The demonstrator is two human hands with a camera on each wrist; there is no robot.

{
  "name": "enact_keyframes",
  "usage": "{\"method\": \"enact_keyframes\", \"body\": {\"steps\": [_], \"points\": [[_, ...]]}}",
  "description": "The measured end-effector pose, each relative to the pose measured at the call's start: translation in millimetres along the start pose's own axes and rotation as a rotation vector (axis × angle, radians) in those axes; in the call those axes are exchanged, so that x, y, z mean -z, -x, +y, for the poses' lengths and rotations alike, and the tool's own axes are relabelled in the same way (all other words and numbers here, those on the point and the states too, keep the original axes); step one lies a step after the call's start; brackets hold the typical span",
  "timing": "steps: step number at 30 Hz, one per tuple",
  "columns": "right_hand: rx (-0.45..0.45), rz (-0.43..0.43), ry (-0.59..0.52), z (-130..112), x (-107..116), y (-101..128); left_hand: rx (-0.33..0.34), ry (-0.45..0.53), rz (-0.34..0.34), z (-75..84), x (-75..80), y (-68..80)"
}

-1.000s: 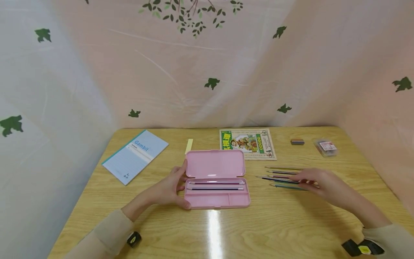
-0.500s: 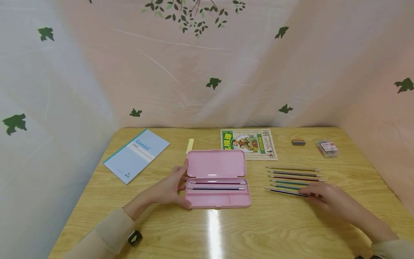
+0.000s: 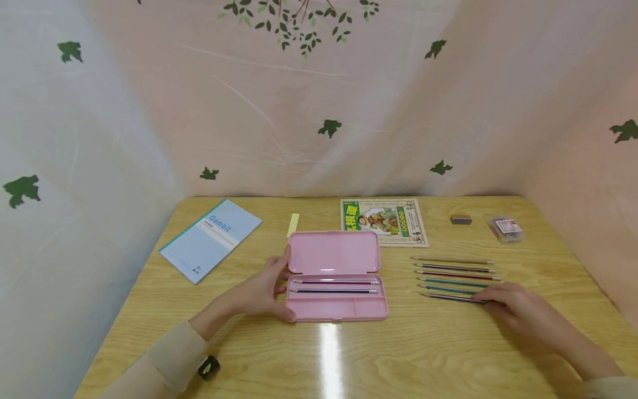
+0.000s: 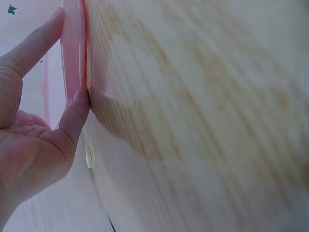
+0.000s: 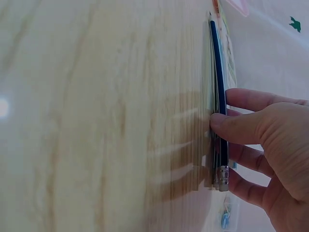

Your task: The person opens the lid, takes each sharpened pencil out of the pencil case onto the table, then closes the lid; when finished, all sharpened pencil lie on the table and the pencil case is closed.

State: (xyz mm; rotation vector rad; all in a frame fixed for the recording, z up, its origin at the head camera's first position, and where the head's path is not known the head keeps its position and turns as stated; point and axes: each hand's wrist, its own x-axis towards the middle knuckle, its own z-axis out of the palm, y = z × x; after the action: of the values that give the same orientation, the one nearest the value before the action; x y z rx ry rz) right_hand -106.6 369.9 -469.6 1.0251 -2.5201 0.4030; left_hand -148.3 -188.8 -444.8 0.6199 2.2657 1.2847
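An open pink pencil case (image 3: 336, 277) lies mid-table with two pencils (image 3: 334, 286) in its long tray. My left hand (image 3: 269, 285) braces the case's left side: the thumb touches the front corner and a straight finger lies along the lid edge. The left wrist view shows the same hand (image 4: 34, 125) against the pink edge (image 4: 72, 48). To the right lies a row of several pencils (image 3: 453, 271). My right hand (image 3: 500, 298) pinches the eraser end of the nearest, dark blue pencil (image 3: 451, 297), which lies flat on the table. In the right wrist view the thumb (image 5: 231, 128) and fingers hold that pencil (image 5: 217, 72).
A blue notebook (image 3: 210, 239) lies at the back left, a yellow strip (image 3: 293, 224) and a green picture booklet (image 3: 382, 221) behind the case. A small eraser (image 3: 461, 219) and a clear box (image 3: 504, 228) sit at the back right. Curtains enclose the wooden table (image 3: 319, 354).
My right hand has drawn the dark pencil from the row's middle towards me and to the right, laying it at the near end. The left hand and the case have stayed put.
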Motion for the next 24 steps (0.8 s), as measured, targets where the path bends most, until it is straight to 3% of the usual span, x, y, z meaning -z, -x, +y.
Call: {"method": "enact_keyframes", "body": {"steps": [6, 24], "points": [[0.016, 0.046, -0.001, 5.0, -1.5, 0.9, 0.002, 0.015, -0.003, 0.3, -0.4, 0.7], [0.023, 0.068, -0.020, 6.2, -4.3, -2.9, 0.007, 0.008, -0.007, -0.6, -0.8, 0.3]]}}
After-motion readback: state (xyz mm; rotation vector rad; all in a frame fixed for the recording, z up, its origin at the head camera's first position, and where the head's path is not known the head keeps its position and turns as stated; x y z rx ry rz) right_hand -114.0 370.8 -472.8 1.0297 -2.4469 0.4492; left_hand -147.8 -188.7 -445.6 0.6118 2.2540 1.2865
